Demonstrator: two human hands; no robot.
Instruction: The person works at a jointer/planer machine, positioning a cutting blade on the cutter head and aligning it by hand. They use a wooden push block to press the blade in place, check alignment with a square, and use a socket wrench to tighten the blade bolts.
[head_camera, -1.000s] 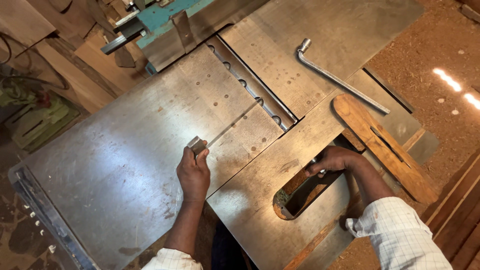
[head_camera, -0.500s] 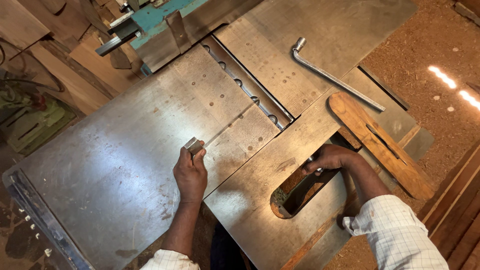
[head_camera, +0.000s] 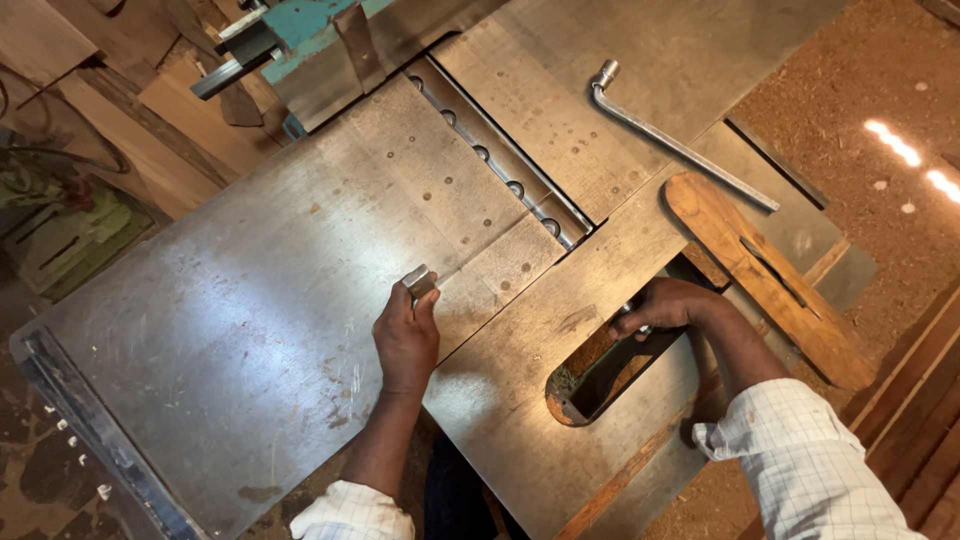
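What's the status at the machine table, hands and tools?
Left hand holds a small metal block on the steel table. Right hand reaches into the slot, grip hidden. Bent wrench and wooden stick lie apart, untouched.

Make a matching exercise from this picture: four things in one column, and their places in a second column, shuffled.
Things:
1. small metal block
2. L-shaped socket wrench
3. slotted wooden board
4. right hand

Places:
A. lying free on the far part of the metal table
B. at the table's right edge, over the floor
C. held by the left hand on the tabletop
D. reaching into the oval opening

Pairs: 1-C, 2-A, 3-B, 4-D
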